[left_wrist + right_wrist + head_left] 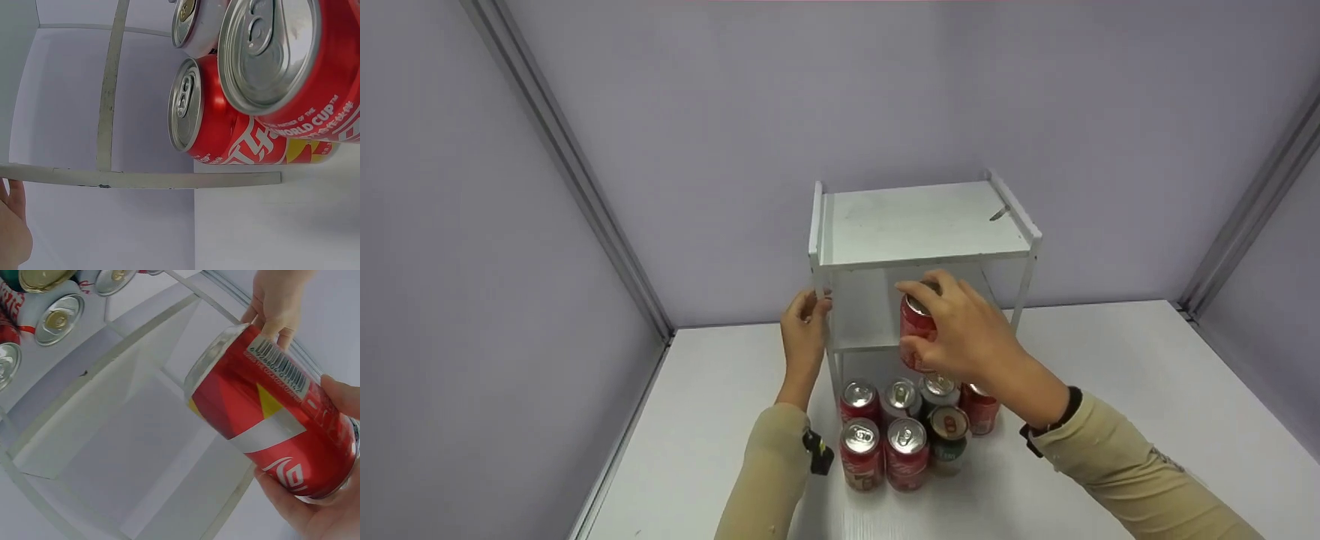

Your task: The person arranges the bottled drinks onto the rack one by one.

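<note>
My right hand (967, 330) grips a red soda can (915, 337) by its two ends, fingers over one end and thumb at the other. The can is held up before the middle tier of a small white shelf rack (919, 225); its barcode and white stripe face the right wrist view. At the rack's left side my left hand (804, 334) holds the front post (140, 179), fingers curled at it. Below the raised can, several soda cans stand close together at the rack's foot, among them a red can (906, 457) and a dark green can (948, 442).
The rack stands on a white table (727, 390) near the back wall (720, 150). A raised rail (1014, 202) edges the top tier's right side, with a small dark mark beside it. Grey metal strips (562, 165) line the booth's corners.
</note>
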Tool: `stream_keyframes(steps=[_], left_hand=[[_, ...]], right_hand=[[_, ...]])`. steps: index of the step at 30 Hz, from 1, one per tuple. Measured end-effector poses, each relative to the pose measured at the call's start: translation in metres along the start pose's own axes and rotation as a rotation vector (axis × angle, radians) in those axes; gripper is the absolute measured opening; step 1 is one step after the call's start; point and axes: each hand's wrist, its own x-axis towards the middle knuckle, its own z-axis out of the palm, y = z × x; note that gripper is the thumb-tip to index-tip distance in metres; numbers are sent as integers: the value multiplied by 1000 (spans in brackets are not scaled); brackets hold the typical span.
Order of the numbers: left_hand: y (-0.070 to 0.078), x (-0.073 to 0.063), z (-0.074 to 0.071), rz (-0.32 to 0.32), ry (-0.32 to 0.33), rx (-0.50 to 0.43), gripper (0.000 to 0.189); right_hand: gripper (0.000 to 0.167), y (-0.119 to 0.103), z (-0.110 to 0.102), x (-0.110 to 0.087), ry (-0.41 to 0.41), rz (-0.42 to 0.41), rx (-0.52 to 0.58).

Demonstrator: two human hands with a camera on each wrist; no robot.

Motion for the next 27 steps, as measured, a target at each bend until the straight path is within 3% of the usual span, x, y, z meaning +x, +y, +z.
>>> stream_keyframes(steps=[1,8,14,20,27], left_hand=[[-7,1,1,3,-1,-3,19],[-3,-1,-1,0,0,-18,20],[-1,-3,-3,2,-1,26,17],[1,-2,-3,21,5,27,16],[-1,-6,-3,15,8,46,24]], right_hand=[[67,-1,-1,2,11,-20,1],[65,-10,-14,22,117,-165,2],[63,-19,-28,43,190,-253,-7],[62,-24,-35,69,224,-238,18],[61,-25,-38,93,204,-182,17]])
